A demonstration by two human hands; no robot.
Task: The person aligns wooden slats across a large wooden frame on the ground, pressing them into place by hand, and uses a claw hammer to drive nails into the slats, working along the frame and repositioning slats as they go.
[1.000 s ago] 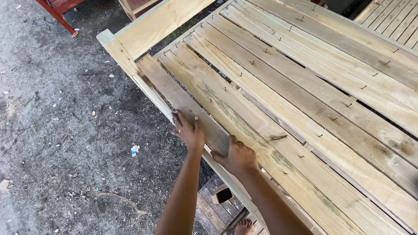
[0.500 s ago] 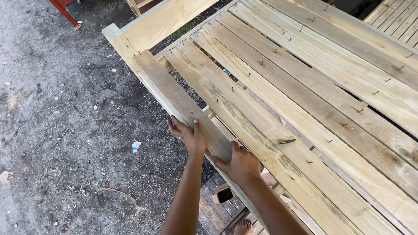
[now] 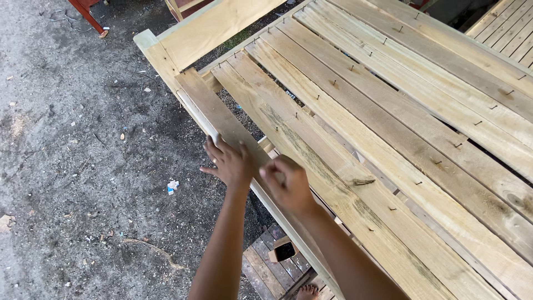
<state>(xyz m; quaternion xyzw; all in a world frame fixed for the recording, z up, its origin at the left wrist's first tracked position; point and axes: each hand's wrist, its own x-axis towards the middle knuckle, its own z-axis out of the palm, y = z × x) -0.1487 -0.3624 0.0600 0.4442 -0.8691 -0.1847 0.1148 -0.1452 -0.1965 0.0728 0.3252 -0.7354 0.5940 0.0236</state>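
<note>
Both hands [image 3: 261,172] press an outer slat [image 3: 222,119] beside nailed boards [image 3: 388,128].

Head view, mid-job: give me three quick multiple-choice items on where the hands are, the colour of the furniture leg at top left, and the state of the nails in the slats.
1. Where are both hands?
A. On the outermost slat at the frame's edge
B. On the ground
C. On the far slats

2. What colour is the furniture leg at top left?
A. Blue
B. Red
C. White

3. How do the nails stand?
A. Driven flush
B. Sticking up, partly driven
C. Absent

Key: 1 A, the left hand and right hand rest on the outermost slat. 2 B, the leg is red. 3 B, nails poke up from the slats.
</note>
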